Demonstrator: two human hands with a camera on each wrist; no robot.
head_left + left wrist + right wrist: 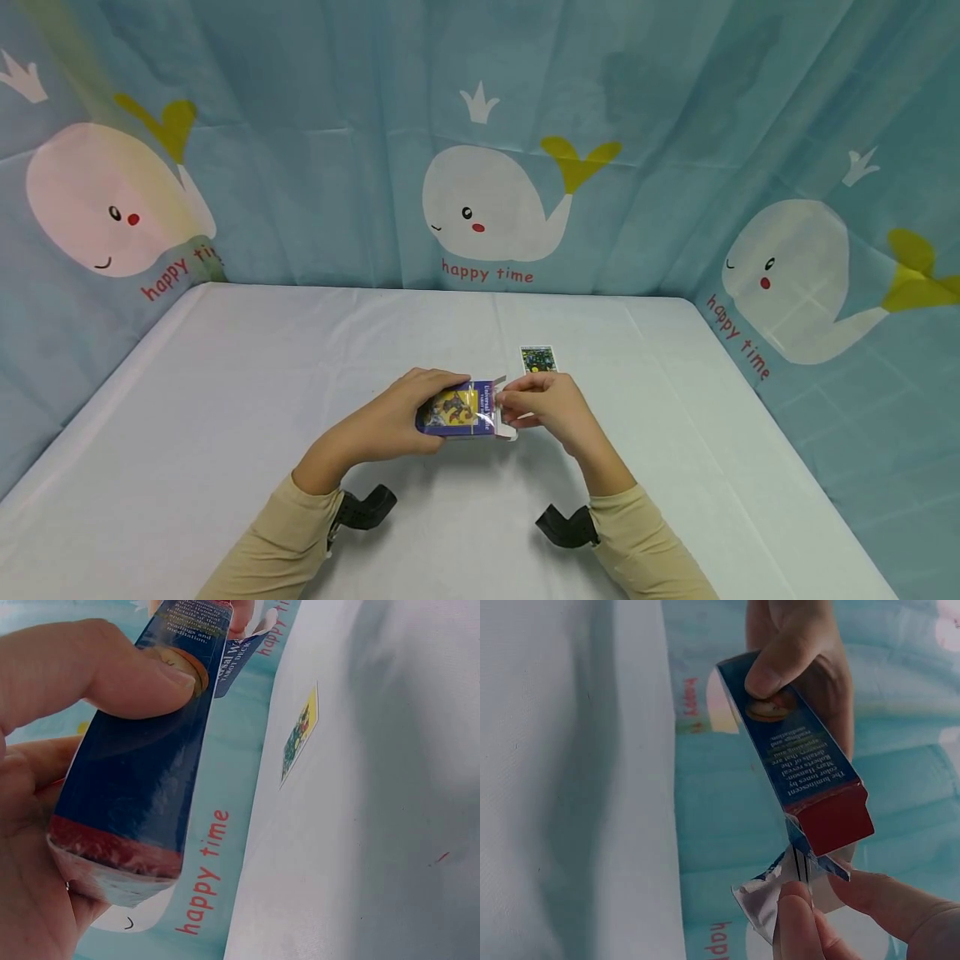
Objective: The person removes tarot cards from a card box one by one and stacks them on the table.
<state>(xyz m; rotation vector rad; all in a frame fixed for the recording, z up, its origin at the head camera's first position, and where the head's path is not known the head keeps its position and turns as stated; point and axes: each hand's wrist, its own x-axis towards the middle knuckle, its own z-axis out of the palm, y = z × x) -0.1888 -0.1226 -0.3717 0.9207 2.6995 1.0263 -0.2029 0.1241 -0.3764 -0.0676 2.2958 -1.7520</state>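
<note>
My left hand grips a dark blue tarot card box, its thumb along one narrow side. Clear wrap glints on the box in the left wrist view. The open end faces right, with a pale torn-edged flap standing out from it. At that end my right hand pinches thin card-like sheets between thumb and fingers; how many cannot be told. Behind the right hand a tarot card with a green and yellow picture lies on the table, its lower part hidden in the head view.
A white cloth covers the table. Blue curtains printed with whales rise along its back and sides. A black wrist mount juts inward from the left sleeve, another mount from the right.
</note>
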